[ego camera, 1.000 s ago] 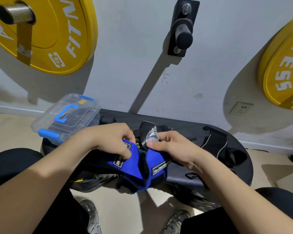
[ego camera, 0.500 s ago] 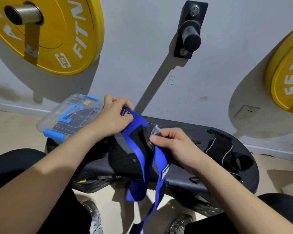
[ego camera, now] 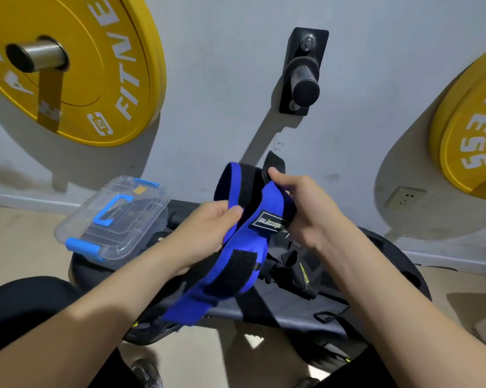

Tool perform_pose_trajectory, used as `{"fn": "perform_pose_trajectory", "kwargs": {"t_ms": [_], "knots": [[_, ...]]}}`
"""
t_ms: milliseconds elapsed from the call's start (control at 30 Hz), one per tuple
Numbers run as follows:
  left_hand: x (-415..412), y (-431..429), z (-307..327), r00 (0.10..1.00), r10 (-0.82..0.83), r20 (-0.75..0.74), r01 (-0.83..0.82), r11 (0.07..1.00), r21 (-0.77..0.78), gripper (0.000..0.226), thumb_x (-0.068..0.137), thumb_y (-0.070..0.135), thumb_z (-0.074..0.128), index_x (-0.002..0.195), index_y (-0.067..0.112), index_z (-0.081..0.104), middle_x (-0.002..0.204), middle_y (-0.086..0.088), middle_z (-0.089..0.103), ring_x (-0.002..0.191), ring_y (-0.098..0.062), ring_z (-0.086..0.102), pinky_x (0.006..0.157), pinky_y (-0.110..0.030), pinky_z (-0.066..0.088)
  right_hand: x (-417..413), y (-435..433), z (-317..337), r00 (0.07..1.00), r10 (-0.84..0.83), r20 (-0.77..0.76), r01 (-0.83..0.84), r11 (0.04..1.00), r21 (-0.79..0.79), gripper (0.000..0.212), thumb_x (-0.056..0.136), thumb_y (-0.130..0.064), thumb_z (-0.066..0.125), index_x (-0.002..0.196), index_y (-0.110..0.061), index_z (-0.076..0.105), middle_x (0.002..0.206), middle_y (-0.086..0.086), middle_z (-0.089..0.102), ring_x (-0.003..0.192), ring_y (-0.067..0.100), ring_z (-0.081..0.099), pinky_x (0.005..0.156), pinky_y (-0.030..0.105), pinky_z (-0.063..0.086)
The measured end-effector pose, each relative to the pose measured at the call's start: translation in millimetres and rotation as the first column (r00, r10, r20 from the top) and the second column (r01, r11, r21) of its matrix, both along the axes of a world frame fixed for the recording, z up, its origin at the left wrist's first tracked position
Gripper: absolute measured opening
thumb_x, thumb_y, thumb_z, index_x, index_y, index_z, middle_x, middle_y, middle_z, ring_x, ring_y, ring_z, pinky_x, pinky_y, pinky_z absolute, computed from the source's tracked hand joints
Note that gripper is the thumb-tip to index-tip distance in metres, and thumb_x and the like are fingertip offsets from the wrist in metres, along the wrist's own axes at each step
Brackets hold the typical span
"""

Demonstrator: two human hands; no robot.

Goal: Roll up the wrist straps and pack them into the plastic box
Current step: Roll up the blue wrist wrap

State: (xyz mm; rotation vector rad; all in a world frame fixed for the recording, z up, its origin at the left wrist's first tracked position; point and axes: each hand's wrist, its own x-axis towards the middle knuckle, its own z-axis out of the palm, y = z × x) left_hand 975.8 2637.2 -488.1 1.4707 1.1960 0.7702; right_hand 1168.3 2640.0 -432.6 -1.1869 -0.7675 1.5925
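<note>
A blue wrist strap [ego camera: 237, 264] with black hook-and-loop patches is held up over the black bench [ego camera: 306, 312]. My left hand [ego camera: 205, 233] grips its middle, thumb on the blue edge. My right hand [ego camera: 300, 203] pinches the upper end, where a black tab sticks up and a loop curls over. The long tail hangs down past the bench's front edge. A clear plastic box [ego camera: 113, 217] with blue latches and handle sits lid shut on the bench's left end. More black straps [ego camera: 300, 273] lie on the bench under my right wrist.
Yellow weight plates hang on the wall at upper left [ego camera: 76, 68] and right [ego camera: 471, 130]. A bare black peg [ego camera: 303, 77] sticks out of the wall between them. My knees in black flank the bench; shoes show on the floor below.
Both hands have lifted the blue strap higher above the bench. My left hand has slid from the strap's top end near the box down to its middle, and the strap now curls over at the top.
</note>
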Motion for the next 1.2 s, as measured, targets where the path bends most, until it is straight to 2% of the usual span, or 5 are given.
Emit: {"fn": "perform_pose_trajectory", "kwargs": {"t_ms": [167, 367, 600, 767, 1200], "knots": [[3.8, 35.4, 35.1, 0.883, 0.379, 0.277, -0.339, 0.923, -0.182, 0.042, 0.117, 0.023, 0.044, 0.115, -0.013, 0.065, 0.103, -0.018, 0.077, 0.089, -0.032, 0.075, 0.079, -0.04, 0.06, 1.3, 7.1, 13.1, 0.963, 0.251, 0.103, -0.246, 0.967, -0.061, 0.02, 0.095, -0.028, 0.069, 0.083, -0.017, 0.082, 0.095, 0.006, 0.08, 0.075, 0.026, 0.076, 0.064, 0.03, 0.058], [1.6, 68.7, 81.1, 0.833, 0.396, 0.387, -0.203, 0.869, -0.452, 0.024, 0.109, 0.015, 0.053, 0.122, -0.003, 0.061, 0.097, -0.023, 0.07, 0.081, -0.032, 0.071, 0.071, -0.04, 0.065, -15.1, 13.4, 19.5, 0.827, 0.237, 0.51, -0.293, 0.956, 0.03, 0.024, 0.093, -0.026, 0.072, 0.094, -0.002, 0.077, 0.089, 0.011, 0.082, 0.08, 0.032, 0.079, 0.08, 0.042, 0.061], [2.4, 74.9, 65.4, 0.874, 0.207, 0.44, -0.059, 0.943, -0.327, 0.037, 0.103, 0.023, 0.052, 0.121, 0.001, 0.075, 0.121, -0.024, 0.076, 0.104, -0.036, 0.074, 0.108, -0.053, 0.053, -31.5, 56.1, 22.7, 0.917, 0.073, 0.391, -0.188, 0.946, 0.264, 0.031, 0.108, -0.028, 0.061, 0.086, -0.01, 0.073, 0.079, 0.008, 0.075, 0.07, 0.02, 0.07, 0.062, 0.026, 0.054], [-5.1, 89.3, 54.6, 0.925, 0.104, 0.365, -0.03, 0.979, -0.202, 0.042, 0.104, -0.005, 0.046, 0.136, 0.012, 0.066, 0.126, -0.021, 0.076, 0.115, -0.038, 0.075, 0.101, -0.057, 0.06, -29.2, 84.7, 17.0, 0.943, -0.025, 0.331, -0.072, 0.958, 0.279, 0.028, 0.111, -0.029, 0.056, 0.091, -0.011, 0.064, 0.08, 0.011, 0.065, 0.074, 0.023, 0.062, 0.067, 0.033, 0.047], [-7.3, 111.3, 50.3, 0.868, 0.15, 0.473, -0.072, 0.981, -0.179, 0.033, 0.118, 0.016, 0.036, 0.144, 0.015, 0.057, 0.129, -0.016, 0.076, 0.117, -0.036, 0.075, 0.093, -0.052, 0.064, -23.4, 88.2, -2.5, 0.901, -0.158, 0.405, 0.016, 0.943, 0.332, 0.022, 0.087, -0.025, 0.091, 0.091, -0.008, 0.078, 0.078, 0.006, 0.081, 0.067, 0.017, 0.077, 0.062, 0.031, 0.06]]}}
